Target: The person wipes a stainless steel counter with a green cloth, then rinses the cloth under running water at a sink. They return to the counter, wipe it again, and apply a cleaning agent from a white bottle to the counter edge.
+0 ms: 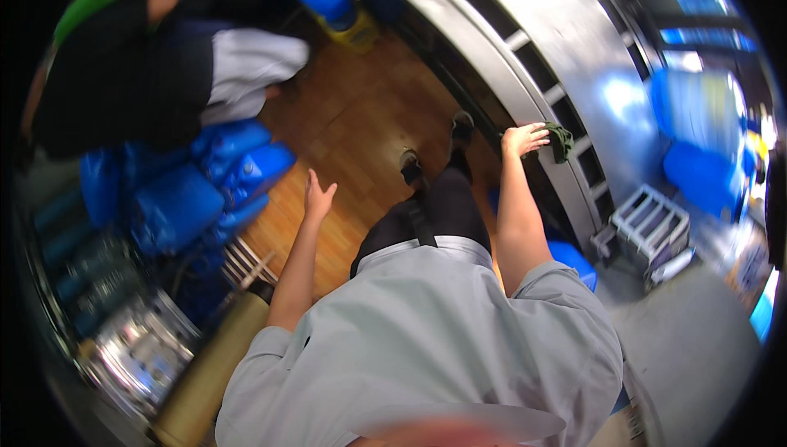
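My left hand (318,195) is held out over the wooden floor, its thumb and fingers apart and nothing in it. On the right, my right hand (525,140) reaches to the metal frame with its fingers stretched out. A dark green bundle (561,143), which looks like crumpled cloth or cord, shows just beyond those fingertips. Whether the fingers touch it or only lie over it is hard to make out. The pale metal frame (537,103) with dark slots runs beneath the bundle.
Blue plastic jugs (246,168) stand at the left, beside a person in dark clothes (123,78) holding or wearing something white. A tan roll (209,365) lies near left. A grey slatted stool (652,222) and blue containers (705,144) are at the right.
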The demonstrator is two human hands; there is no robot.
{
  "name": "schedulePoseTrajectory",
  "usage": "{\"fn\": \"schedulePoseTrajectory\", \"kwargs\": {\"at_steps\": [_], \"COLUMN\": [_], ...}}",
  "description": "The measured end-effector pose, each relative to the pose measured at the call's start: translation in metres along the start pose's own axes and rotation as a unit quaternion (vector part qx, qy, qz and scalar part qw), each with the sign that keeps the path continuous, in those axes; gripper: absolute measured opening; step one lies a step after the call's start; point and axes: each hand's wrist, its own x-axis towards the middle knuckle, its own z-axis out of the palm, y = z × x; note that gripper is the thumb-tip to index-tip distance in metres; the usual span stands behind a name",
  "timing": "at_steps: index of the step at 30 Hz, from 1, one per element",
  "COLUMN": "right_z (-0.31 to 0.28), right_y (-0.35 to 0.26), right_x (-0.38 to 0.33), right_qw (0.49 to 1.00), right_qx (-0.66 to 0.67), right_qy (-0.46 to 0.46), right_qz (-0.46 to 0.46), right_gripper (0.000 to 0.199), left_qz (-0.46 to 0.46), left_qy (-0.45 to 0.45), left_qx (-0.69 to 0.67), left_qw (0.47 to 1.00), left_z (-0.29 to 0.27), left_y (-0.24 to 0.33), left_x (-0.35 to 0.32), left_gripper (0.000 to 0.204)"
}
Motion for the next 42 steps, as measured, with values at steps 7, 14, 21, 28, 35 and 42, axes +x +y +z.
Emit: {"fn": "schedulePoseTrajectory", "kwargs": {"at_steps": [7, 14, 21, 28, 35, 42], "right_z": [0.002, 0.003, 0.028, 0.067, -0.075, -0.183], "right_y": [-0.141, -0.191, -0.252, -0.284, -0.192, -0.153], "right_x": [-0.009, 0.014, 0.04, -0.147, -0.442, -0.511], "right_qw": [0.985, 0.89, 0.787, 0.614, 0.39, 0.214], "right_qx": [-0.104, -0.06, 0.051, -0.014, -0.165, -0.182], "right_qy": [-0.048, -0.162, -0.286, -0.555, -0.747, -0.829], "right_qz": [-0.126, -0.422, -0.545, -0.562, -0.513, -0.484], "right_gripper": [0.082, 0.076, 0.063, 0.053, 0.049, 0.055], "left_qz": [-0.24, -0.343, -0.382, -0.396, -0.244, -0.222], "left_qy": [0.051, 0.088, 0.124, 0.186, 0.47, 0.59], "left_qx": [-0.042, -0.189, -0.24, -0.318, -0.491, -0.422], "left_qw": [0.968, 0.916, 0.884, 0.841, 0.691, 0.652], "left_z": [0.011, 0.096, 0.147, 0.132, 0.061, 0.028], "left_y": [-0.165, -0.181, -0.122, -0.043, 0.001, -0.019], "left_x": [-0.124, -0.214, -0.26, -0.269, -0.245, -0.252], "left_gripper": [0.088, 0.086, 0.083, 0.076, 0.083, 0.063]}}
